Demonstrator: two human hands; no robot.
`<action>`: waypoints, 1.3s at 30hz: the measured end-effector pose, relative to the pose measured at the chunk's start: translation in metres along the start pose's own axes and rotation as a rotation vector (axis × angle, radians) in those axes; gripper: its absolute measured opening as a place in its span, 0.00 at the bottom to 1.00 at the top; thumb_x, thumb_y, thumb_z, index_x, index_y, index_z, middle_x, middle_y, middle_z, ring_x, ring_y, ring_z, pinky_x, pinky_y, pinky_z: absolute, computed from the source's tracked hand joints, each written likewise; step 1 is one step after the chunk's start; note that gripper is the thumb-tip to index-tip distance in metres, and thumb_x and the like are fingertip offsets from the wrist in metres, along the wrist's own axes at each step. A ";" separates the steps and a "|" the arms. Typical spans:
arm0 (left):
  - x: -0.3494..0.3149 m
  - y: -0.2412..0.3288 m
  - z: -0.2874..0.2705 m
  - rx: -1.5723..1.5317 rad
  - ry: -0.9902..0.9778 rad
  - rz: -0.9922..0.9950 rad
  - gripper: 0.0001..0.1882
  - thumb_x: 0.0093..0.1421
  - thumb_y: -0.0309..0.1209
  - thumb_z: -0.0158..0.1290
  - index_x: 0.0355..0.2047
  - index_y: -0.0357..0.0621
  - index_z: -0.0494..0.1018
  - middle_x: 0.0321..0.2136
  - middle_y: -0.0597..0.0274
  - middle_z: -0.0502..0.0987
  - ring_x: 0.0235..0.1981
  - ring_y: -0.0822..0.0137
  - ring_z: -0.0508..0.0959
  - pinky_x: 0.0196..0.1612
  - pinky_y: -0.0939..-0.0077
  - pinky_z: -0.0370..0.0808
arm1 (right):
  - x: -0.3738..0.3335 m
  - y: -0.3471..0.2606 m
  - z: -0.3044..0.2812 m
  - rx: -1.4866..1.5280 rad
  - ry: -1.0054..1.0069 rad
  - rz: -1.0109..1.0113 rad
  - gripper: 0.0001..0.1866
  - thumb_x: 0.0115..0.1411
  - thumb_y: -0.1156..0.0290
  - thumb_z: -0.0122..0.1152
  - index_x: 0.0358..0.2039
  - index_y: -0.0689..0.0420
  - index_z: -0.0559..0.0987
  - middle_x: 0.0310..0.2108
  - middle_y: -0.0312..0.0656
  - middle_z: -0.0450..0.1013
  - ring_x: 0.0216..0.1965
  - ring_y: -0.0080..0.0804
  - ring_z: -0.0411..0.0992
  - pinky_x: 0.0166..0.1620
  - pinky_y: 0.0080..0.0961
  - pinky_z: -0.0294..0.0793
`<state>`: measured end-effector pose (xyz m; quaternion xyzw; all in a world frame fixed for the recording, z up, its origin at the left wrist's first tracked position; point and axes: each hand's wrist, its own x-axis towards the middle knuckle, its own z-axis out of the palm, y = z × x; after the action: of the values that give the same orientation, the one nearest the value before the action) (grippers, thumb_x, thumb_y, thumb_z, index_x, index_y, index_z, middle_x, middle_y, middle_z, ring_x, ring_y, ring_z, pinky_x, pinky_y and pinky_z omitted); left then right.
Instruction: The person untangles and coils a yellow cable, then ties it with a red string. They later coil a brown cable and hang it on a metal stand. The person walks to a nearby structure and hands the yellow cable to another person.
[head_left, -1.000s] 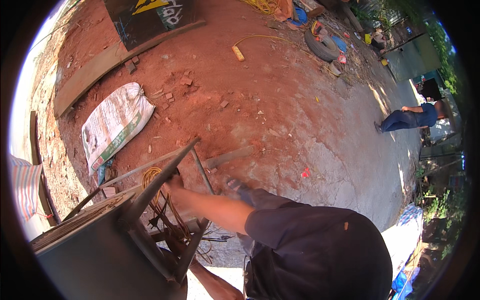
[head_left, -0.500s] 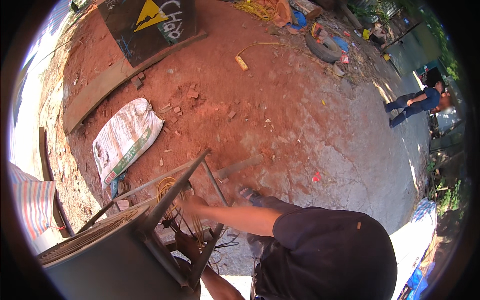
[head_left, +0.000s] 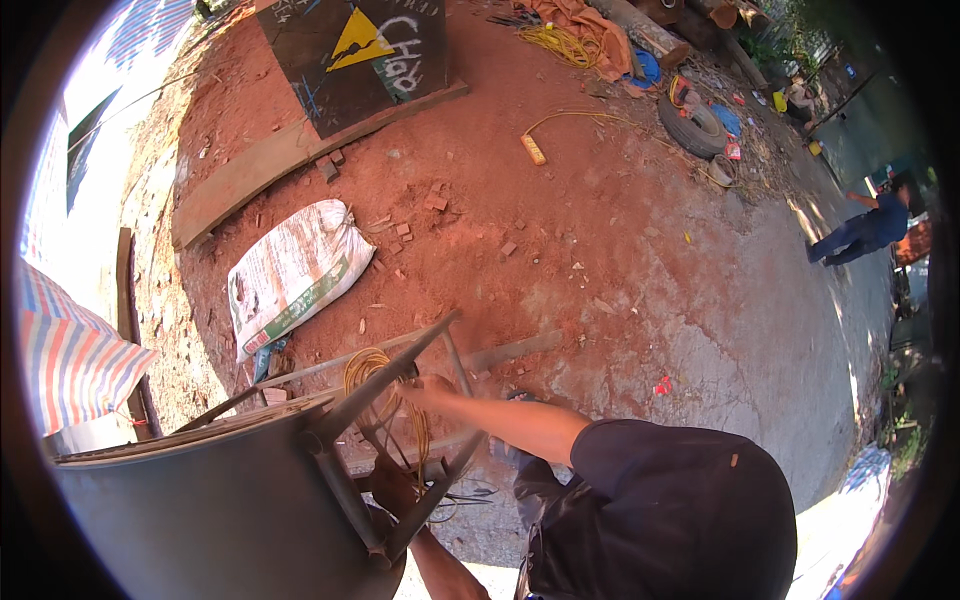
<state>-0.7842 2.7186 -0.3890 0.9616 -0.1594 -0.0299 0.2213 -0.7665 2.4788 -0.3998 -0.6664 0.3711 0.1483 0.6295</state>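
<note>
A large dark grey drum-shaped housing (head_left: 220, 500) with a slatted top edge fills the lower left; it looks like an industrial fan on a tubular metal frame (head_left: 380, 385). A coil of thin yellow cable (head_left: 362, 368) hangs at this frame, its strands running down between the tubes. My right hand (head_left: 425, 393) is closed on the cable beside the upper tube. Lower down, my left hand (head_left: 392, 487) is in shade among the cable strands and tubes. Its fingers look curled, but the tube partly hides what they hold.
Beyond the frame lie a white-green sack (head_left: 300, 270), broken bricks (head_left: 435, 202) and a plank (head_left: 515, 350) on red dirt. A dark board (head_left: 350, 60), a yellow power strip (head_left: 534, 150) and a tyre (head_left: 692, 128) are farther off. A person (head_left: 860, 230) stands on concrete at right.
The view has swung, so the scene sits farther right and lower. My right hand, blurred before, now shows closed at the cable. The distant person's arm is now held out.
</note>
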 end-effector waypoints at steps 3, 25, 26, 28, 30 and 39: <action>-0.002 -0.018 -0.001 -0.175 -0.119 -0.088 0.16 0.72 0.35 0.39 0.31 0.42 0.70 0.26 0.53 0.76 0.29 0.49 0.77 0.31 0.54 0.71 | -0.029 0.039 -0.035 -0.078 0.059 -0.134 0.34 0.58 0.35 0.57 0.41 0.55 0.85 0.35 0.49 0.81 0.42 0.41 0.79 0.48 0.38 0.75; -0.074 -0.023 -0.001 -0.249 0.136 0.271 0.22 0.66 0.38 0.49 0.50 0.29 0.72 0.47 0.38 0.76 0.50 0.44 0.75 0.55 0.52 0.69 | -0.333 0.368 -0.258 -0.030 0.572 0.422 0.22 0.57 0.51 0.60 0.35 0.59 0.84 0.23 0.47 0.79 0.21 0.41 0.78 0.28 0.38 0.79; -0.078 -0.023 -0.001 -0.219 0.157 0.247 0.22 0.66 0.38 0.49 0.49 0.29 0.72 0.46 0.39 0.77 0.49 0.44 0.75 0.55 0.52 0.69 | -0.344 0.369 -0.253 -0.009 0.575 0.435 0.22 0.57 0.51 0.59 0.35 0.59 0.83 0.24 0.47 0.79 0.21 0.40 0.78 0.27 0.38 0.79; -0.086 -0.024 -0.001 -0.165 0.185 0.201 0.22 0.66 0.38 0.49 0.48 0.29 0.73 0.45 0.39 0.77 0.48 0.45 0.76 0.54 0.52 0.70 | -0.365 0.369 -0.247 0.015 0.552 0.428 0.22 0.57 0.52 0.59 0.37 0.59 0.83 0.24 0.47 0.79 0.22 0.40 0.78 0.27 0.38 0.79; -0.092 -0.026 0.000 -0.121 0.205 0.158 0.21 0.65 0.38 0.49 0.47 0.29 0.73 0.44 0.40 0.77 0.46 0.45 0.76 0.52 0.53 0.70 | -0.384 0.371 -0.244 0.049 0.587 0.434 0.20 0.58 0.53 0.58 0.34 0.60 0.83 0.23 0.47 0.78 0.21 0.41 0.78 0.27 0.37 0.79; -0.144 -0.021 0.000 0.086 0.295 -0.037 0.21 0.64 0.39 0.50 0.43 0.28 0.75 0.38 0.41 0.79 0.41 0.46 0.78 0.47 0.53 0.73 | -0.367 0.400 -0.291 -0.058 0.530 0.435 0.22 0.58 0.52 0.58 0.32 0.61 0.83 0.22 0.49 0.78 0.23 0.42 0.79 0.31 0.38 0.79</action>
<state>-0.9144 2.7825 -0.3995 0.9669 -0.1084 0.1146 0.2005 -1.3672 2.3427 -0.3992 -0.6046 0.6506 0.1112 0.4459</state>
